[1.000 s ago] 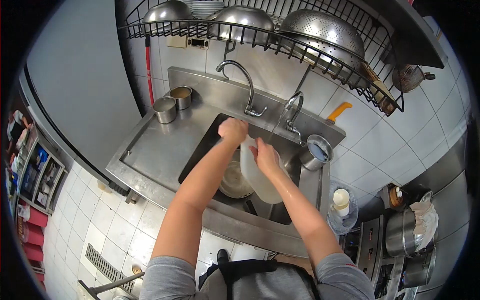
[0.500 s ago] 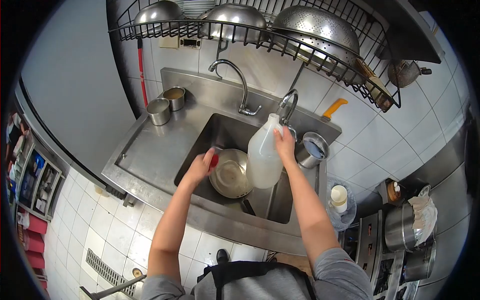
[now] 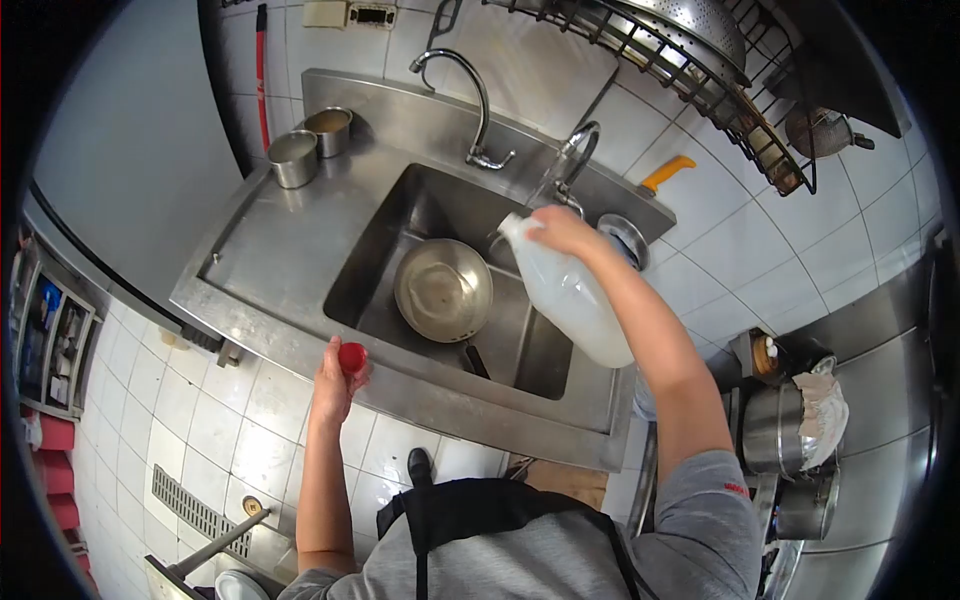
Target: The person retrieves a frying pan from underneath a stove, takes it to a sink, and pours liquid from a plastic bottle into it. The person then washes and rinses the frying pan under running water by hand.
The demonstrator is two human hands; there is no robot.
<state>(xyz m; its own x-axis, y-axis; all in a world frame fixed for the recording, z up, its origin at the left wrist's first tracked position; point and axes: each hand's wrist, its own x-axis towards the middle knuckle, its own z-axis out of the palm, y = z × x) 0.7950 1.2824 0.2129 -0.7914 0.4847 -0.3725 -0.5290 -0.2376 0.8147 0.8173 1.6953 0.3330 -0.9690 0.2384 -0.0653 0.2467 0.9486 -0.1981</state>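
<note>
In the head view, the left hand is nearest, at about half past seven from the pan and just off the sink's front edge, its fingers curled around a small red cap. A light pinch is enough for it, I judge; squeezing harder could make it pop out. At four o'clock from the pan is the plastic jug, slanting, its uncapped mouth towards eleven o'clock and its base towards five. The right hand is closed around its upper part, by the neck; how far the fingers wrap round underneath is hidden. With the weight hanging below that hold, the wrist should turn slowly and the mouth stay higher than the contents, since a quick tilt could slosh them out. The pan sits in the sink, its black handle pointing to five o'clock; the jug's base needs room around the tap and the sink rim. Farther off, two metal pots stand at ten to eleven o'clock, and a wire rack hangs at one to two o'clock.
</note>
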